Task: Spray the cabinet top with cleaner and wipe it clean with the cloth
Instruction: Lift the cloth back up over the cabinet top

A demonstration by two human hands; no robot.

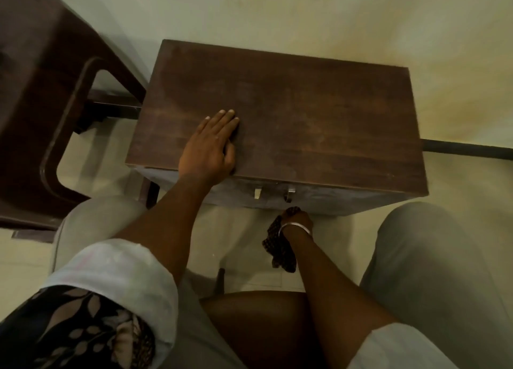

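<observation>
A small dark brown wooden cabinet stands against the wall, its flat top (305, 113) bare and slightly streaked. My left hand (211, 146) rests flat on the top near the front left edge, fingers straight. Below the cabinet's front, my right hand (298, 220) grips a dark checked cloth (280, 252) that hangs down beside the wrist, which wears a silver bangle. The fingers of that hand are mostly hidden behind the wrist. No spray bottle is in view.
A dark brown plastic chair (44, 91) stands at the left, close to the cabinet. Two small metal handles (273, 193) sit on the cabinet's front. My knees in light trousers flank a brown seat (258, 321) below. A dark skirting strip (469, 150) runs along the wall at right.
</observation>
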